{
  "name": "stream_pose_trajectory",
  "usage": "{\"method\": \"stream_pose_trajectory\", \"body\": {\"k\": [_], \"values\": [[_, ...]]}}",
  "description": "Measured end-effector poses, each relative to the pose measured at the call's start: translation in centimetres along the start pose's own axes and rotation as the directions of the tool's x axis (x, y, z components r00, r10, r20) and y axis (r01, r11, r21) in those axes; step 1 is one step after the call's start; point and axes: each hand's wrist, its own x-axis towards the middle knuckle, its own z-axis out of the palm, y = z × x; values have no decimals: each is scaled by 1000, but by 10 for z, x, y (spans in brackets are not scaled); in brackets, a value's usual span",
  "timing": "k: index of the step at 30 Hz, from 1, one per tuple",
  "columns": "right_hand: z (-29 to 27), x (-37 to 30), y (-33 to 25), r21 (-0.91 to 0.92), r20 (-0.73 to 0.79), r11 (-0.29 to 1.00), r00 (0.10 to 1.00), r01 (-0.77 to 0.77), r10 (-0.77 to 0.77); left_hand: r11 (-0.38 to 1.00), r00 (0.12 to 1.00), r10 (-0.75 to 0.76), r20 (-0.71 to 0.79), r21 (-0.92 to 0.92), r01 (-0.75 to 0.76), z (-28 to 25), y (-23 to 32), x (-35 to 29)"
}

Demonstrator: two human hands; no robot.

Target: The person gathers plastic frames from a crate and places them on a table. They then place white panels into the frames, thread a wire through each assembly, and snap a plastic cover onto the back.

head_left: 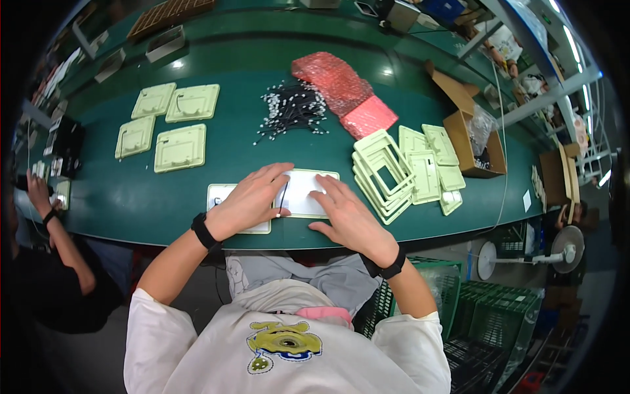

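Observation:
A pale rectangular panel with a white face (303, 189) and a thin light-green rim lies near the table's front edge. My left hand (252, 198) rests over its left end, fingers stretched and thumb apart. A short black cable (283, 197) with a white end runs beside that thumb; whether the hand presses it I cannot tell. On the panel's right side lie the spread fingertips of my right hand (351, 220), with nothing held. Under my left hand and wrist, partly hidden, is a second white-faced panel (220, 192).
Light-green housings (180, 148) lie at the left. A pile of black cables with white ends (292, 110) sits beyond my hands, beside red bubble wrap (335, 82). To the right are stacked light-green frames (384, 174), more panels (425, 177) and an open cardboard box (482, 167). A co-worker's hand (39, 190) is far left.

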Motion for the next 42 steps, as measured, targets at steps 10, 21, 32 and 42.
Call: {"method": "stream_pose_trajectory", "body": {"k": [10,21,32,42], "values": [[-7,-29,11,-70,-52,975,977,-211,208,994,990,58,-131,102,-44,11,3,8],[-1,-30,10,-107,-84,977,981,-185,176,993,994,-11,-108,-122,-2,1,11,15],[-2,-23,8,-12,-50,971,970,-238,237,988,994,-59,-94,-145,45,2,16,7],[-10,-13,8,-31,-2,969,969,-246,246,989,965,48,-259,-124,-82,18,13,1]]}}
